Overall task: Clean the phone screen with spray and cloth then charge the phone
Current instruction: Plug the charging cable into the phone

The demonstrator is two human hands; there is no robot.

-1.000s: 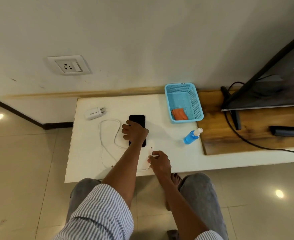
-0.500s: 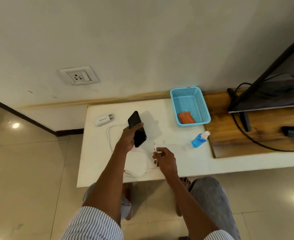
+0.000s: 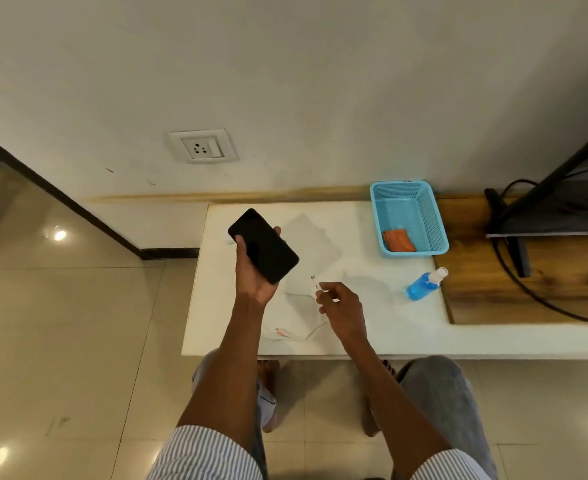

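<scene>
**Inspector A:** Nearest item?

**Inspector B:** Right hand (image 3: 339,303), fingers pinching the plug end of the white cable (image 3: 315,283), connector tip pointing up-left toward the phone. The cable's slack lies looped on the white surface (image 3: 372,327).

**Inspector A:** And the phone?

**Inspector B:** Phone (image 3: 263,245) held clear above the surface's left end in the left hand (image 3: 256,271), palm up, thumb and fingers curled round its edges. Screen dark, facing the camera. Long axis runs diagonally, lower-right end nearest the plug, upper-left end toward the wall.

**Inspector A:** Farther back?

**Inspector B:** Blue spray bottle (image 3: 424,285) lying tilted at the surface's right. Beyond it, the blue basket (image 3: 434,216) holds the orange cloth (image 3: 398,240). Wall socket (image 3: 202,146) above.
</scene>
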